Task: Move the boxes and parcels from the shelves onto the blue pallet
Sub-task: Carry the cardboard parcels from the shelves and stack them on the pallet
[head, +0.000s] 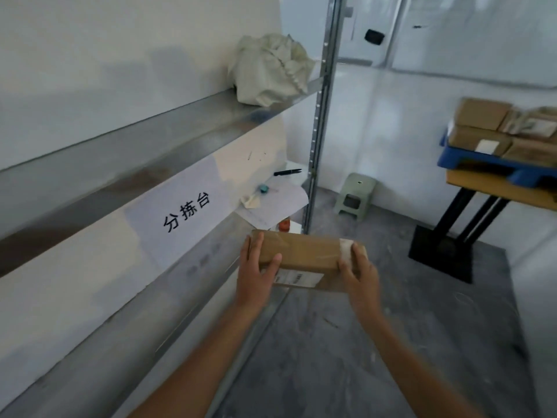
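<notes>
A long brown cardboard box [304, 258] with a white label is gripped at its ends by the left hand [256, 268] and the right hand [358, 271], just off the metal shelf [193, 276]. The blue plastic pallet [482, 161], well apart, carries what look like several taped brown parcels [497, 131]

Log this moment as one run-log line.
phase: carry | left hand: grips box end | right hand: grips other end | cardboard box: off shelf, over floor | blue pallet: holds boxes, on table
</notes>
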